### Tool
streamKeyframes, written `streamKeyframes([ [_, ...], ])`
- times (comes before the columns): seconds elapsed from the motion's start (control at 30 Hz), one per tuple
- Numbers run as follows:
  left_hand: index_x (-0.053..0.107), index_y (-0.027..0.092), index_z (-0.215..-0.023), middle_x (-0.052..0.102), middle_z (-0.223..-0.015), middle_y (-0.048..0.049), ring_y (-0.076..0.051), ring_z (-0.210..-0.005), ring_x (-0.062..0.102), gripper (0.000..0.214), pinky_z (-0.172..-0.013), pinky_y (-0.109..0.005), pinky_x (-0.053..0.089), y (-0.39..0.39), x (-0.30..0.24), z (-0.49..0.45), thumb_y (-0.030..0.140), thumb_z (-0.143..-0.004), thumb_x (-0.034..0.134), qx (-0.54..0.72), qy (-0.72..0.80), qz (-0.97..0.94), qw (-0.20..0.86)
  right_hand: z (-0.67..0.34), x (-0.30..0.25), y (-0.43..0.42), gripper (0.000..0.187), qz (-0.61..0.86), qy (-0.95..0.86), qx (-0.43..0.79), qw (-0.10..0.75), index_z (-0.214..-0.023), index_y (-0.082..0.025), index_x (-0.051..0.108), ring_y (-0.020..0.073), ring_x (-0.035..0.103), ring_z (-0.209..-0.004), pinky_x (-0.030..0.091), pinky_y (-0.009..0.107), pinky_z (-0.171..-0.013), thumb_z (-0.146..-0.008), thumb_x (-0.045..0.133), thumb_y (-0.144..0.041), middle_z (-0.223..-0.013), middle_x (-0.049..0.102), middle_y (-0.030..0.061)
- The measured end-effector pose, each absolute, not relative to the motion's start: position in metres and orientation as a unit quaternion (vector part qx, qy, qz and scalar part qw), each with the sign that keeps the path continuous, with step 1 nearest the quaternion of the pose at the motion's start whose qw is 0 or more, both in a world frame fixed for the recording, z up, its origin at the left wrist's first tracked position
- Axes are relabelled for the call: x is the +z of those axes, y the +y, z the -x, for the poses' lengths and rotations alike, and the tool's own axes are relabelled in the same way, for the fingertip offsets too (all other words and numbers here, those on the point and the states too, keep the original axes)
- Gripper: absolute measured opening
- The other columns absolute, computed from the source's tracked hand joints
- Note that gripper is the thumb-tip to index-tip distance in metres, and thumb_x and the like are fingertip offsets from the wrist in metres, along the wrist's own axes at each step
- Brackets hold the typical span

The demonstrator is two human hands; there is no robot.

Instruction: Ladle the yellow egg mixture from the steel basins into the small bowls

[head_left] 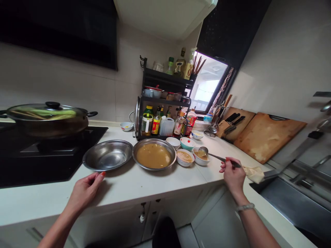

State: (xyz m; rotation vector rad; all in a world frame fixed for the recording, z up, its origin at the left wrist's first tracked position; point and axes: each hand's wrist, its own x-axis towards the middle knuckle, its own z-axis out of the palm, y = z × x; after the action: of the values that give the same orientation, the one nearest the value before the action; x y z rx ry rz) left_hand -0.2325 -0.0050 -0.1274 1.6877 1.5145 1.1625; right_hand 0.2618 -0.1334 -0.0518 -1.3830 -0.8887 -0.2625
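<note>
My right hand (234, 174) is closed round the handle of a metal ladle (203, 150). The ladle's bowl is over a small white bowl (202, 162) of brownish liquid. Just left of that is another small bowl (185, 162) with similar, paler contents. My left hand (88, 187) is at the near rim of an empty shallow steel dish (107, 156), thumb and fingers pinched on its edge. Between the hands, a second steel dish (154, 168) holds brown liquid (154, 155).
A lidded pan (51, 120) with green contents stands on the black stove (49, 155) at left. Behind the dishes is a black rack (167, 101) of bottles. Several small bowls sit before it. Knife block (230, 124), cutting boards (269, 136), cloth (254, 174) and sink (297, 203) are at right.
</note>
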Motion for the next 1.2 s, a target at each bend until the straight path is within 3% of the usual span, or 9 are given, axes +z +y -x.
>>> streamKeyframes([
  [0.13,0.036,0.022,-0.052,0.033,-0.043,0.0064,-0.009,-0.044,0.029,0.047,-0.042,-0.023,0.025,-0.007,-0.127,0.232,0.062,-0.075,0.046,0.432,0.567,-0.637,0.294,-0.256,-0.06,-0.143,0.02,0.607,-0.522,-0.211,0.562,-0.095,-0.018,0.063,0.0112,0.059,-0.048,0.052,0.025,-0.045,-0.089,0.05,-0.032,-0.071,0.061,0.0006],
  [0.23,0.036,0.022,-0.051,0.033,-0.043,0.0065,-0.009,-0.044,0.029,0.048,-0.042,-0.023,0.025,-0.007,-0.127,0.232,0.062,-0.076,0.046,0.434,0.564,-0.636,0.297,-0.244,-0.059,-0.143,0.016,0.561,-0.587,-0.233,0.535,-0.094,-0.02,0.064,0.0111,0.059,-0.053,0.053,0.025,-0.047,-0.089,0.05,-0.026,-0.082,0.062,0.0035],
  [0.43,0.038,0.022,-0.051,0.035,-0.043,0.006,-0.009,-0.044,0.029,0.047,-0.042,-0.022,0.027,-0.003,-0.132,0.234,0.059,-0.076,0.048,0.44,0.556,-0.633,0.31,-0.189,-0.054,-0.126,0.014,0.501,-0.55,-0.071,0.665,-0.097,-0.022,0.062,0.0101,0.055,-0.046,0.05,0.025,-0.043,-0.091,0.052,-0.029,-0.067,0.057,-0.0029],
  [0.6,0.036,0.022,-0.051,0.033,-0.044,0.0061,-0.009,-0.045,0.029,0.045,-0.042,-0.022,0.026,-0.001,-0.135,0.234,0.056,-0.077,0.05,0.454,0.546,-0.639,0.296,-0.148,-0.066,-0.103,0.024,0.503,-0.542,0.067,0.67,-0.093,-0.02,0.064,0.0092,0.052,-0.04,0.047,0.023,-0.04,-0.086,0.059,-0.042,-0.061,0.057,-0.0037],
  [0.83,0.035,0.022,-0.052,0.033,-0.044,0.006,-0.01,-0.045,0.028,0.046,-0.041,-0.022,0.025,-0.003,-0.131,0.232,0.057,-0.077,0.05,0.457,0.543,-0.639,0.297,-0.132,-0.082,-0.082,0.034,0.515,-0.536,0.162,0.649,-0.094,-0.017,0.061,0.0087,0.051,-0.037,0.044,0.021,-0.037,-0.085,0.058,-0.05,-0.056,0.057,-0.0046],
  [1.2,0.035,0.022,-0.051,0.032,-0.044,0.0063,-0.009,-0.046,0.028,0.047,-0.044,-0.022,0.026,-0.004,-0.129,0.232,0.059,-0.076,0.049,0.457,0.544,-0.636,0.303,-0.146,-0.061,-0.082,0.035,0.48,-0.359,0.218,0.771,-0.083,-0.017,0.056,0.0108,0.053,-0.04,0.039,0.018,-0.033,-0.068,0.074,-0.044,-0.05,0.059,-0.003],
])
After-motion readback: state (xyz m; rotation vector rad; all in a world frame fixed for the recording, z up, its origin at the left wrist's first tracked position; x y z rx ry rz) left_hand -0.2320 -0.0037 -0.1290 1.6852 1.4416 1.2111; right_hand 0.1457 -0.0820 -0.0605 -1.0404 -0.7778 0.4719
